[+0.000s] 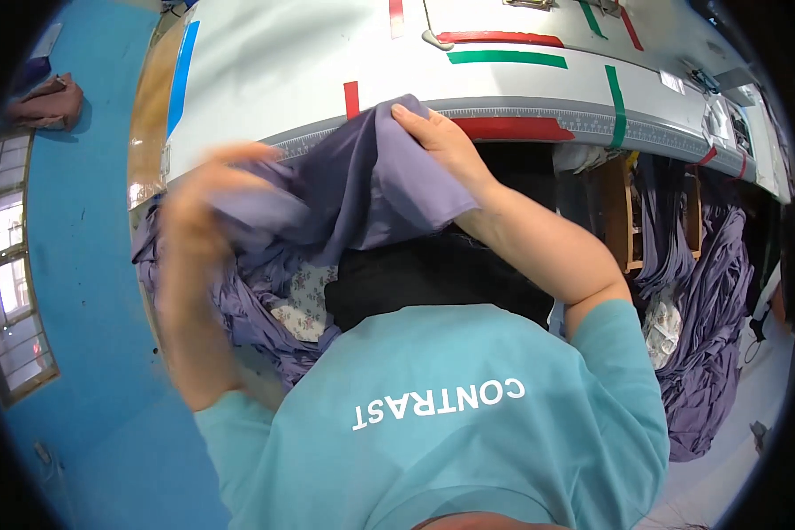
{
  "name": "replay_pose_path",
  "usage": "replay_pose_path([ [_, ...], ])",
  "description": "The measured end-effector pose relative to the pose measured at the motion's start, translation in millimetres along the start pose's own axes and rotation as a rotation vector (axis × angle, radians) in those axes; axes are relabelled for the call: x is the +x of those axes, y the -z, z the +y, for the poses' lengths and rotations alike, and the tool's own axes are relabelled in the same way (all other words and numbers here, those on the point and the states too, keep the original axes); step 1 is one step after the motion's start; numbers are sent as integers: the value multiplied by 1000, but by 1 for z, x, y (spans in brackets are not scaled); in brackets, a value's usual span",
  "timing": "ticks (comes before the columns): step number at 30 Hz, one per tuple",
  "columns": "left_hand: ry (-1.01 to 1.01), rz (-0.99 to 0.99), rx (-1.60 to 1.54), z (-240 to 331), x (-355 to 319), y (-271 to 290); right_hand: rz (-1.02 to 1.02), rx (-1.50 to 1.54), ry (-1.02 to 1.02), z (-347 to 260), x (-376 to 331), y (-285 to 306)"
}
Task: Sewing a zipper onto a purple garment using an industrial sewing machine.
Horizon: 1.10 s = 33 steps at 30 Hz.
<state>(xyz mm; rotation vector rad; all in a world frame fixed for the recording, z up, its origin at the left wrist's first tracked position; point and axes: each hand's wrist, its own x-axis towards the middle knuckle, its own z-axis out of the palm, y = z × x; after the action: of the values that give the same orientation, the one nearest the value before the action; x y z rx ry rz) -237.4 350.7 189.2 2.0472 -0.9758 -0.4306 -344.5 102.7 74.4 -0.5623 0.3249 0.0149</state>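
A piece of purple fabric (388, 181) is raised in folds over the near edge of the white table. My right hand (437, 141) pinches its upper edge between thumb and fingers, just above the ruler strip. My left hand (216, 194) is at the fabric's left end. Motion smears it, so I cannot make out its finger grip, and the cloth beside it is blurred too. More purple cloth (247, 300) lies bunched below, on the left, next to a floral-patterned cloth (304, 300).
The white table (273, 53) has a grey ruler strip (530, 113) along its near edge, with red tape (517, 130) and green tape (508, 59). Long purple garments (707, 327) hang at the right by a wooden frame (623, 212). A blue wall (88, 230) stands left.
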Motion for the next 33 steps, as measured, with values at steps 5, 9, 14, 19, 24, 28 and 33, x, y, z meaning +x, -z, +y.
replay_pose_path([
  [5,-217,100,-158,16,-26,-162,163,169,155,36,4,-7],
  [9,54,230,-236,-2,-45,-177,79,157,252,55,-4,-18],
  [14,-84,423,-171,-2,-43,-162,-19,6,466,68,-23,-18],
  [19,-105,382,-385,-10,-39,-168,14,125,421,72,-35,-17],
  [24,-98,328,-200,-12,-56,-180,33,-91,505,78,-28,-22],
  [28,115,448,-671,-8,-47,-185,-1,-83,451,85,-33,-21],
  [33,17,562,-472,-12,-33,-154,7,-65,544,64,-41,3],
])
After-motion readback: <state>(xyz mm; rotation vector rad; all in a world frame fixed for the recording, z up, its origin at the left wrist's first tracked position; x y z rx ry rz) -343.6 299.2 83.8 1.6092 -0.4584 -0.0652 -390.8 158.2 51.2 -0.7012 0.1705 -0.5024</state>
